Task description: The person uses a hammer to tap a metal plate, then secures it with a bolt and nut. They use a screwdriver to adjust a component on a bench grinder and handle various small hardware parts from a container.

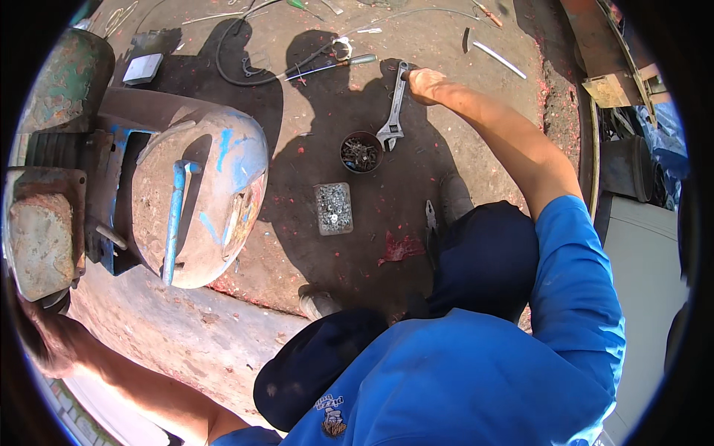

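Note:
My right hand (425,84) is closed round the handle end of a large adjustable wrench (395,111), whose jaw points back toward me. That jaw is next to a round tub (360,152) of dark screws and bolts. Nearer to me stands a clear square box (334,209) of shiny nuts or washers. At the far left my left hand (50,340) is against the underside of a rusty machine part (43,241); its fingers are mostly hidden in shadow. A curved metal housing with a blue bar handle (175,219) adjoins that part.
Pliers (431,223) lie by my right knee, near a red scrap (401,248). Farther off are a green-handled screwdriver (349,62), a looped cable (223,63), a hammer (497,58) and a white block (143,68). A dark bucket (626,169) stands at the right.

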`<state>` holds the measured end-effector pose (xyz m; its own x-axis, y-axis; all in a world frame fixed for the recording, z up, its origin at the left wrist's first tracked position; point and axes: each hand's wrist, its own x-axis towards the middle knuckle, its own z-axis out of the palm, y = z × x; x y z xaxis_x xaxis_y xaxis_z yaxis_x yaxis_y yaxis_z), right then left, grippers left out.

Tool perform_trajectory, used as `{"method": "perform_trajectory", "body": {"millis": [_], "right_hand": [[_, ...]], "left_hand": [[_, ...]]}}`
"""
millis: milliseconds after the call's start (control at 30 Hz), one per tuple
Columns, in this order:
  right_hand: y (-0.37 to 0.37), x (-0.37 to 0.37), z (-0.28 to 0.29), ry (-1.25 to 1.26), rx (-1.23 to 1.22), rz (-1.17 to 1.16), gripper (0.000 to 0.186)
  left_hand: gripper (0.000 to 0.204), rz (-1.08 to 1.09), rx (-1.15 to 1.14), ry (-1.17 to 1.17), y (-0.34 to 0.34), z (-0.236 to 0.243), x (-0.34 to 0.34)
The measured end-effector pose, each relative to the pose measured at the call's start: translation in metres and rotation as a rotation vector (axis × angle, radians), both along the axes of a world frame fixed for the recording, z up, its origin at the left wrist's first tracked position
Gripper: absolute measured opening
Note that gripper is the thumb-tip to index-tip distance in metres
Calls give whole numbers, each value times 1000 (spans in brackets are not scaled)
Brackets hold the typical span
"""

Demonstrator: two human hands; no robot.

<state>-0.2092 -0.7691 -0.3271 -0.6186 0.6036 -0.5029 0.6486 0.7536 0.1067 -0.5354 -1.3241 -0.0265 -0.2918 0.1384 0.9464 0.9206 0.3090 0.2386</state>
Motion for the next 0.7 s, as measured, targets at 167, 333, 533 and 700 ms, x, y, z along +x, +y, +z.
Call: {"method": "perform_trajectory", "body": {"millis": [167,333,533,700], "right_hand": [[14,-57,-48,216,6,153,43],[25,-108,-87,166,56,124,44],[14,-99,-92,424,180,317,35],[-126,-127,5,865,-616,-343,28]], "left_hand": [[30,23,-59,-95,-16,9,14],[37,75,43,-248,-25,16,31],[37,78,153,-350,-13,20,53],[33,-76,220,-419,-11,15,65]]}}
